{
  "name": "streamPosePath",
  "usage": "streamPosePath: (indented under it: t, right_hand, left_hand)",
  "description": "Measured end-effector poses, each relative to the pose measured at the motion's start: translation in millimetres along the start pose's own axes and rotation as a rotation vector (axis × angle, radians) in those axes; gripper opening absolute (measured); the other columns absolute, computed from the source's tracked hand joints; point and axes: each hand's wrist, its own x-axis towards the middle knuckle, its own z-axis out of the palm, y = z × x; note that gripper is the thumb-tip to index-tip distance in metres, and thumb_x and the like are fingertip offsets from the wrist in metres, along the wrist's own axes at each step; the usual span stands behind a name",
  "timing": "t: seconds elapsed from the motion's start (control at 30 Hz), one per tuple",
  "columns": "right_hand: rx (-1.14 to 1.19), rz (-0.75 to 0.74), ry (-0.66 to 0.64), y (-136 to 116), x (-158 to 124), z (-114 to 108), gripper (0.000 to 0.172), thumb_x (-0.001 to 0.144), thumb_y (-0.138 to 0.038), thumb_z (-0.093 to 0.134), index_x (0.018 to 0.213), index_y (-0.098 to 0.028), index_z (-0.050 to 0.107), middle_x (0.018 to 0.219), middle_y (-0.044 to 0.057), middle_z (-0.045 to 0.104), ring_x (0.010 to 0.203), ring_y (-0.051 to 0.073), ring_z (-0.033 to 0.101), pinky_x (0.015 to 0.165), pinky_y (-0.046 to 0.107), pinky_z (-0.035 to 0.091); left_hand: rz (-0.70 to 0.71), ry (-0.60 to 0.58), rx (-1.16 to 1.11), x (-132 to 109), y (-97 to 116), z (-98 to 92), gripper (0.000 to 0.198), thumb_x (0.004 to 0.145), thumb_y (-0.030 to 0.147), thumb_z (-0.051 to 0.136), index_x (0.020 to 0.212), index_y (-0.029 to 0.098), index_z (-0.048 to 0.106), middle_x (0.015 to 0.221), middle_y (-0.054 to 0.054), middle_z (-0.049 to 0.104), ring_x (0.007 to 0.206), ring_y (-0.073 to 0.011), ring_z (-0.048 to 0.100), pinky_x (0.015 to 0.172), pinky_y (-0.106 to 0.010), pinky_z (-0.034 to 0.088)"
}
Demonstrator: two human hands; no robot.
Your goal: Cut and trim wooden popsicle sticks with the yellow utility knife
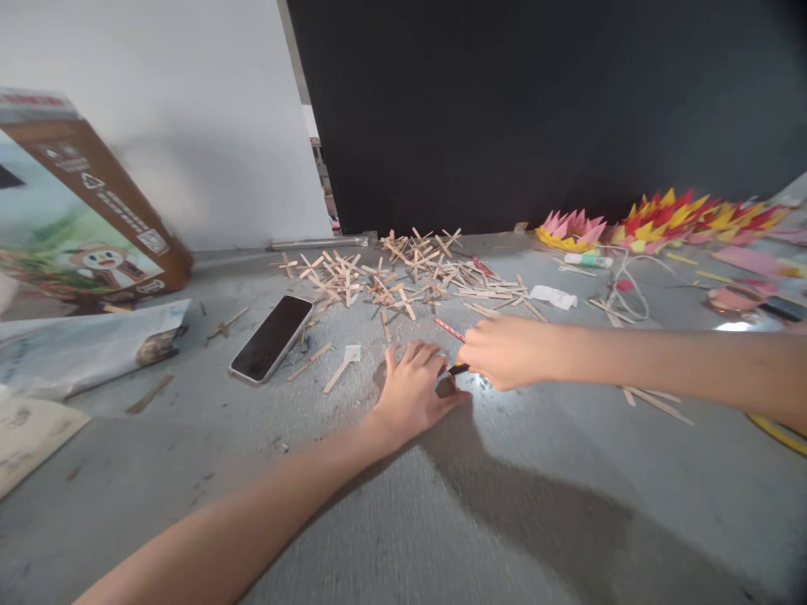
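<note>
Centre of frame, I log a yellow-and-black tip [458, 368]. It is short and near-level, sticking out leftward from the closed right hand [504, 353] and just beside the fingers of the flat left hand [413, 391]; the rest is hidden. Just above lies a thin red-and-pink striped pencil [449, 328], slanting up-left, its lower end behind the fist. Held or not, I cannot tell.

A: Sticks [403, 277], phone [272, 338]?
B: Pale tan; glossy black, silver edge.
A: Box [94, 210], flowers [656, 220]?
B: Brown, with cartoon print; pink, yellow, red, in pointed tiers.
A: Floor [504, 504], pencil [449, 328]?
B: Mottled grey; red, pale bands.
</note>
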Motion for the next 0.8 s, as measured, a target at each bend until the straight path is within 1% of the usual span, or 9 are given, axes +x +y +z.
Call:
streamPosePath:
  t: [0.1, 0.2, 0.3, 0.43, 0.5, 0.57, 0.67, 0.73, 0.8]
  right_hand:
    - [0.02, 0.075, 0.003, -9.5, -2.4, 1.9, 0.011, 0.081, -0.011, 0.07, 0.089, -0.014, 0.076, 0.074, 0.009, 0.073, 0.064, 0.02, 0.068, 0.061, 0.029, 0.039]
    - [0.006, 0.084, 0.002, -13.7, -3.1, 3.4, 0.012, 0.08, -0.011, 0.071, 0.091, -0.014, 0.077, 0.073, 0.009, 0.073, 0.066, 0.02, 0.069, 0.063, 0.029, 0.04]
    - [-0.015, 0.011, 0.005, -8.3, -1.5, 5.0, 0.011, 0.078, -0.01, 0.072, 0.087, -0.015, 0.077, 0.071, 0.007, 0.072, 0.065, 0.02, 0.068, 0.064, 0.03, 0.041]
    - [-0.084, -0.104, 0.007, 4.3, 1.8, 5.2, 0.013, 0.078, -0.009, 0.071, 0.087, -0.017, 0.077, 0.073, 0.006, 0.073, 0.062, 0.02, 0.066, 0.064, 0.032, 0.041]
    - [-0.128, -0.133, -0.013, 7.8, 2.9, 4.2, 0.013, 0.079, -0.011, 0.07, 0.088, -0.017, 0.077, 0.072, 0.006, 0.072, 0.062, 0.021, 0.066, 0.062, 0.033, 0.041]
    - [-0.138, -0.141, -0.029, 8.2, 3.6, 3.7, 0.012, 0.082, -0.013, 0.069, 0.09, -0.018, 0.077, 0.071, 0.006, 0.072, 0.062, 0.022, 0.066, 0.061, 0.032, 0.04]
    - [-0.113, -0.112, -0.011, 5.4, 3.9, 5.0, 0.009, 0.083, -0.014, 0.07, 0.088, -0.017, 0.077, 0.07, 0.006, 0.071, 0.061, 0.02, 0.065, 0.06, 0.031, 0.038]
    - [-0.103, -0.096, -0.001, 3.3, 3.6, 6.6, 0.007, 0.082, -0.013, 0.071, 0.085, -0.016, 0.076, 0.069, 0.006, 0.07, 0.059, 0.019, 0.064, 0.059, 0.03, 0.038]
    - [-0.099, -0.094, 0.005, 2.5, 3.2, 7.9, 0.007, 0.081, -0.011, 0.071, 0.084, -0.015, 0.076, 0.069, 0.006, 0.07, 0.058, 0.018, 0.063, 0.059, 0.03, 0.037]
  left_hand:
    - [-0.067, 0.06, 0.04, -1.9, 12.6, 7.1, 0.045, 0.089, 0.064, 0.072, 0.108, 0.023, 0.07, 0.127, -0.014, 0.07, 0.131, -0.0387, 0.052, 0.116, -0.064, 0.025]
    - [-0.053, 0.035, 0.008, 1.2, 13.1, 8.4, 0.042, 0.089, 0.059, 0.073, 0.112, 0.023, 0.07, 0.126, -0.013, 0.07, 0.13, -0.0375, 0.053, 0.115, -0.063, 0.027]
    - [0.009, -0.066, -0.069, 9.8, -1.2, 1.7, 0.042, 0.086, 0.057, 0.076, 0.116, 0.027, 0.073, 0.135, -0.01, 0.068, 0.132, -0.037, 0.051, 0.113, -0.061, 0.03]
    - [0.056, -0.213, -0.123, 21.9, -24.9, -10.4, 0.044, 0.081, 0.063, 0.079, 0.114, 0.034, 0.078, 0.154, -0.007, 0.056, 0.145, -0.0426, 0.04, 0.112, -0.064, 0.031]
    - [0.063, -0.229, -0.144, 23.9, -29.8, -12.2, 0.045, 0.078, 0.064, 0.08, 0.112, 0.034, 0.079, 0.156, -0.007, 0.055, 0.145, -0.0429, 0.039, 0.113, -0.065, 0.029]
    - [0.064, -0.174, -0.147, 21.9, -27.6, -9.3, 0.045, 0.079, 0.066, 0.079, 0.108, 0.032, 0.079, 0.151, -0.007, 0.059, 0.143, -0.0408, 0.042, 0.114, -0.063, 0.029]
    - [0.044, -0.025, -0.117, 13.6, -13.7, 0.5, 0.042, 0.084, 0.064, 0.076, 0.101, 0.026, 0.076, 0.137, -0.008, 0.069, 0.132, -0.0346, 0.053, 0.115, -0.057, 0.03]
    - [0.018, 0.026, -0.06, 8.2, -3.1, 6.3, 0.04, 0.088, 0.062, 0.074, 0.097, 0.024, 0.075, 0.122, -0.01, 0.074, 0.127, -0.0343, 0.056, 0.118, -0.058, 0.025]
    - [-0.008, 0.051, -0.033, 6.2, 2.9, 8.3, 0.038, 0.09, 0.061, 0.072, 0.097, 0.024, 0.074, 0.117, -0.01, 0.075, 0.126, -0.0347, 0.057, 0.119, -0.06, 0.023]
